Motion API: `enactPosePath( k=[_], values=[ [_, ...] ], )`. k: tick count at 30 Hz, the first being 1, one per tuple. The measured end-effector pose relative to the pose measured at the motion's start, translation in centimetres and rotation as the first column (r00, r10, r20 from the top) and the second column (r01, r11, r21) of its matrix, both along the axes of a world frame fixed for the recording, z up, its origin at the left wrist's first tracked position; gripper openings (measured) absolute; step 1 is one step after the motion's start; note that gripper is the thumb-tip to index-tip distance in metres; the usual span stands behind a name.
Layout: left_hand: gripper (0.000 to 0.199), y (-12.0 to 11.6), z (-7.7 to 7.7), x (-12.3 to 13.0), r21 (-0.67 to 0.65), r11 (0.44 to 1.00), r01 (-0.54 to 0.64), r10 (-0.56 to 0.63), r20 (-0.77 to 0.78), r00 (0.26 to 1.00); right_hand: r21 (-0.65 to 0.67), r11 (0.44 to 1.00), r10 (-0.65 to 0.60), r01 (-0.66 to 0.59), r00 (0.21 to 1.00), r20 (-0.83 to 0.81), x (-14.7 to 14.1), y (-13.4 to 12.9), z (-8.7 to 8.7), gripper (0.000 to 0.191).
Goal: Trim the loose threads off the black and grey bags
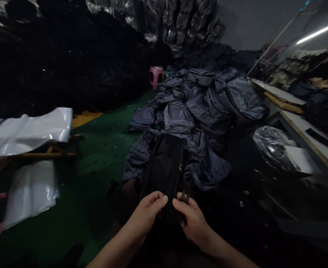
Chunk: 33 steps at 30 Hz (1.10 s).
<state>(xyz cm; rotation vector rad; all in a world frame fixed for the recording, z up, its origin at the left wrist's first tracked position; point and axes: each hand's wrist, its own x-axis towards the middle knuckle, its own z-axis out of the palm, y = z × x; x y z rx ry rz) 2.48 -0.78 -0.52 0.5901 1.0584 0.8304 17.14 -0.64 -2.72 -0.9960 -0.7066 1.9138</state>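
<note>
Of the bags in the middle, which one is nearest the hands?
The black bag, foremost; the other bags, piled around and beyond it, look bluish grey.

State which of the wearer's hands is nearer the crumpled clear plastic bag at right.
Right: the right hand is left of the clear plastic bag, the left hand farther left.

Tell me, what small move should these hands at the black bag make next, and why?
Perhaps the right hand should tilt its dark two-pointed tool away from the black bag: the bare tips show close to the fabric, and the left hand is near too.
</note>
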Motion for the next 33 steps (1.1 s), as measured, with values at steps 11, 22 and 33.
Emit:
enactPosePath(
  k=[11,22,33],
  values=[
    [0.032,0.6,0.3,0.2,0.154,0.980,0.126,-0.075,-0.300,0.951,0.099,0.992,0.079,-0.078,0.997,-0.012,1.4,0.6,-0.8,0.021],
    [0.028,2.3,1.9,0.5,0.138,0.966,0.218,-0.155,-0.365,0.918,0.225,0.948,0.173,-0.223,0.960,0.222,2.8,1.3,-0.1,0.030],
    [0.023,3.0,1.6,0.8,0.097,0.948,0.304,-0.272,-0.256,0.928,0.204,0.914,0.248,-0.350,0.882,0.401,4.1,1.7,1.1,0.038]
  ],
)
